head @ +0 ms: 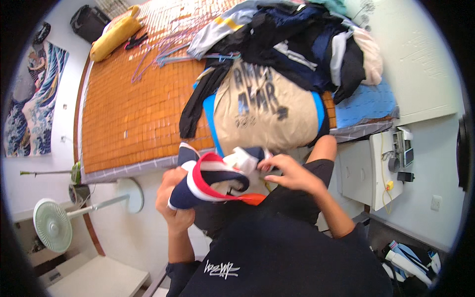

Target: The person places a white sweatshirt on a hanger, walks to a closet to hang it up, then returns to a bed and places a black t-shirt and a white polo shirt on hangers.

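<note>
My left hand (174, 195) is closed around a navy, white and red striped knit garment (185, 191). Its banded edge curls into an open loop above my lap. Pale and navy folds of cloth (243, 157) bunch to the right of that loop. At these folds is my right hand (293, 172), with thumb and fingers apart and the fingertips against or just over the cloth. An orange piece (254, 199), of unclear kind, shows below the loop. Beyond my hands lies a beige printed T-shirt (263, 107), spread over something blue at the bed's front edge.
A heap of dark clothes (297, 44) lies on the bed mat (122, 107), near several thin hangers (178, 57) and a yellow bolster (115, 37). A white fan (53, 224) stands at left. At right are a white bedside cabinet (358, 174) and a bin of clothes (408, 260).
</note>
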Available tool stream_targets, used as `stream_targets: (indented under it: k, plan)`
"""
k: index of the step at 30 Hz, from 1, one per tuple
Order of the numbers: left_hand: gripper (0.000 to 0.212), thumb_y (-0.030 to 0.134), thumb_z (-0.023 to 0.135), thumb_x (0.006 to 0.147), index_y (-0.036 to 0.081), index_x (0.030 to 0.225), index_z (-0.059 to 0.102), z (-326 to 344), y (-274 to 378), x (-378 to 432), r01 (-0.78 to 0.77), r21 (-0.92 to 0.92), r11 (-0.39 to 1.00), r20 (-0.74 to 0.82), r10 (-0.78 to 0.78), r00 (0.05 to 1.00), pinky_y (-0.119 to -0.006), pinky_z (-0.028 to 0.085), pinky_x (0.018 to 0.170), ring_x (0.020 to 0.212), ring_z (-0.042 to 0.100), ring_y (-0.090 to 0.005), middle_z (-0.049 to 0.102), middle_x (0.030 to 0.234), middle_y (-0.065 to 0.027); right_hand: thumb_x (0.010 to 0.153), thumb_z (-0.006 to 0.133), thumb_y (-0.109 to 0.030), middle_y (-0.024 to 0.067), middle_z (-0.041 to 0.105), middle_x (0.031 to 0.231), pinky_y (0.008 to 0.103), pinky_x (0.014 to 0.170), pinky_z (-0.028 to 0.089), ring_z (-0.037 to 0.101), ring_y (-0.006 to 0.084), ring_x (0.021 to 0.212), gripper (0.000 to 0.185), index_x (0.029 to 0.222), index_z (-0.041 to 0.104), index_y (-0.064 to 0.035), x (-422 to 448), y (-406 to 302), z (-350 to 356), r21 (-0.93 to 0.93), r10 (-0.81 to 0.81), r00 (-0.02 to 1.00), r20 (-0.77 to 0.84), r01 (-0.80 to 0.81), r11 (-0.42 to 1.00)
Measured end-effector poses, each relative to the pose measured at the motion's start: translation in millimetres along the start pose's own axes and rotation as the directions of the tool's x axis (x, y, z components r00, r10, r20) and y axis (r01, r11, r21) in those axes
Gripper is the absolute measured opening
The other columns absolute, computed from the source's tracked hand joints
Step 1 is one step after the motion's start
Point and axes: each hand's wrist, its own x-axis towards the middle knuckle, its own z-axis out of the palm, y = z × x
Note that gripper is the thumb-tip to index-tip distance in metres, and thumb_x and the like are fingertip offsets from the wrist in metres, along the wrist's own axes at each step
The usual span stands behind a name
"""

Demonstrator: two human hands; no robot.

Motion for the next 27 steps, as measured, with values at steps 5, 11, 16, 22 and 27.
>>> stream_targets:
  k: [5,11,16,22,27]
  plan:
    - [0.02,0.015,0.067,0.083,-0.003,0.082,0.059,-3,5,-2,0.006,-0.155,0.988,-0.1,-0.022,0.995,-0.037,0.047,0.071,0.073,0.058,-0.0253,0.063,0.081,-0.0161,0.077,0.076,-0.015,0.0142,0.06,0.118,0.0388,0.097,0.042,0.054,0.0306,0.114,0.058,0.128,0.052,-0.0068,13,-16,22,0.01,0.019,0.995,-0.101,-0.018,1.0]
    - [0.025,0.015,0.072,0.078,-0.004,0.083,0.058,-12,2,-9,0.002,-0.11,0.994,-0.114,-0.015,0.993,-0.036,0.047,0.073,0.075,0.059,-0.0234,0.062,0.08,-0.0146,0.073,0.075,-0.016,0.0218,0.05,0.129,0.0434,0.103,0.038,0.047,0.0389,0.123,0.081,0.143,0.034,-0.0071,29,-14,70,-0.016,-0.073,0.995,0.061,0.074,0.997]
    - [0.044,0.021,0.078,0.075,-0.005,0.106,0.06,-29,-4,-34,0.084,-0.082,0.993,-0.378,-0.109,0.92,-0.037,0.05,0.088,0.093,0.064,-0.0235,0.065,0.104,-0.0164,0.076,0.071,-0.014,0.0197,0.058,0.119,0.0431,0.099,0.04,0.052,0.0372,0.114,0.053,0.125,0.054,-0.003,33,-2,92,0.063,-0.022,0.992,-0.12,0.03,0.998]
    - [0.046,0.043,0.047,0.1,0.009,0.13,0.046,-78,-26,-28,0.023,0.23,0.973,-0.428,0.08,0.9,-0.04,0.055,0.085,0.107,0.059,-0.0258,0.055,0.126,-0.0115,0.085,0.059,0.0,0.0069,0.068,0.093,0.0295,0.077,0.05,0.062,0.0138,0.085,0.022,0.106,0.065,0.0005,37,-51,25,0.42,0.184,0.905,-0.384,-0.007,0.907]
    - [0.061,0.053,0.039,0.1,-0.004,0.098,0.06,-88,-4,-9,0.042,0.571,0.82,-0.288,0.153,0.945,-0.031,0.053,0.061,0.072,0.062,-0.016,0.065,0.085,-0.0086,0.092,0.058,-0.009,0.0043,0.066,0.078,0.0258,0.065,0.047,0.059,0.0079,0.074,0.015,0.096,0.068,0.0012,17,-69,-67,-0.072,-0.059,0.779,-0.624,0.018,0.997]
